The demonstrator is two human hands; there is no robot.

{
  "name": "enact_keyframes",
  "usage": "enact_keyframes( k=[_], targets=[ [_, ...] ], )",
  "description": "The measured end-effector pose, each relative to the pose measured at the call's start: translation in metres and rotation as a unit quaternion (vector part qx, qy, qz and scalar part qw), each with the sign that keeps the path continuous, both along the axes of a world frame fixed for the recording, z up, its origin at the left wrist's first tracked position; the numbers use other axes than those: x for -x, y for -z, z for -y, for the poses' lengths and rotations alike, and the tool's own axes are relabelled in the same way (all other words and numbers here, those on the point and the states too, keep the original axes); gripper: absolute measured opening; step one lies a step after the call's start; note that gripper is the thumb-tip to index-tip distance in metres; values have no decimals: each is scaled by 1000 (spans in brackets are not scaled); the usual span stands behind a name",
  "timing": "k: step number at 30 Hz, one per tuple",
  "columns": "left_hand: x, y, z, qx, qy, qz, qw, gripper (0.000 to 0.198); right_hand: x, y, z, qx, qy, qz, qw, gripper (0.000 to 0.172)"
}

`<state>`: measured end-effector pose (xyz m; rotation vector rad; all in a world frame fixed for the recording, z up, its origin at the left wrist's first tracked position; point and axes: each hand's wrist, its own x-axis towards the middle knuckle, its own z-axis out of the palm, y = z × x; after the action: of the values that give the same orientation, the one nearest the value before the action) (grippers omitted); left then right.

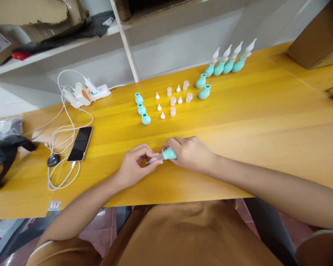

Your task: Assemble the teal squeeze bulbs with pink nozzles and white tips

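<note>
Between my hands, just above the front part of the table, lies a nasal aspirator with a teal bulb (170, 153) and a clear tip (153, 160) pointing left. My left hand (135, 165) pinches the clear tip end with thumb and fingers. Wrapped round the teal bulb is my right hand (192, 152), which hides most of it. Beyond them stand loose teal bulbs (145, 119), small white cone pieces (162, 115) and clear pinkish collars (173, 111) in short rows. Two more open teal bulbs (204, 92) are to the right of these.
Several assembled aspirators (238, 64) stand upright at the back right, near a cardboard box (316, 35). On the left are a phone (80, 144), white cables (62, 129), a power strip (101, 92) and a black device (5, 155). A shelf (105, 31) runs behind the table.
</note>
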<state>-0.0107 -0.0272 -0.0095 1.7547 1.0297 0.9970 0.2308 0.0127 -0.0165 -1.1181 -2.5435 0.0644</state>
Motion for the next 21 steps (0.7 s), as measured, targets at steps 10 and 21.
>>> enact_keyframes(
  k=[10,21],
  targets=[
    [1,-4,-4,71,4,60,996,24,5,-12,-6,105,8,43,994,21],
    [12,7,-16,127,-31,180,975,33,-46,-47,-80,78,164,-365,913,29]
  ],
)
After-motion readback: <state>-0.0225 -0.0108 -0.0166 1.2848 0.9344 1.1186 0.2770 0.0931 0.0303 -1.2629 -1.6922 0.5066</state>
